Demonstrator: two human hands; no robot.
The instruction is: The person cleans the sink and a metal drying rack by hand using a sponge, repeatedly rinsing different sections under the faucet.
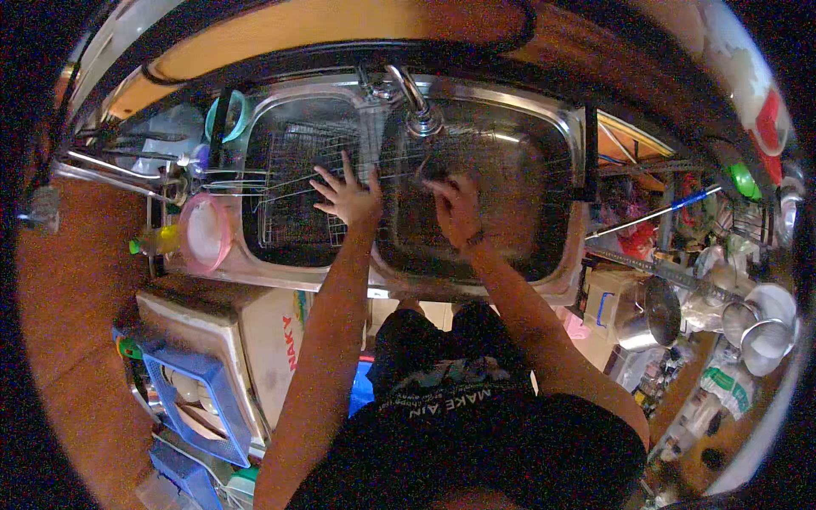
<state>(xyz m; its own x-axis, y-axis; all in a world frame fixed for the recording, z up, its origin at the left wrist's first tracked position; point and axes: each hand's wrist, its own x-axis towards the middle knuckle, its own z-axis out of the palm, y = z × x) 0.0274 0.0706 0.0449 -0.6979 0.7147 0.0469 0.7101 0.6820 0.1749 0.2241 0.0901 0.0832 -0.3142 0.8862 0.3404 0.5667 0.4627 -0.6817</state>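
My left hand [349, 196] is spread, palm down and empty, over the divider side of the left basin of a steel double sink [376, 255]. Beneath and beside it lies a wire rack [287, 217] in that basin. My right hand [458, 207] is over the right basin, fingers bent, just below the chrome faucet spout [413, 92]. A dark blurred thing [435, 167] is at its fingertips; whether the hand grips it is unclear. Thin wires or streaks cross both basins, blurred.
Left of the sink are a pink bowl [205, 233], a teal bowl [228, 116] and a yellow bottle with a green cap [156, 240]. Below stand a cardboard box [268, 344] and a blue plastic basket [236, 408]. To the right are a metal pot [647, 312] and shelving with bagged items.
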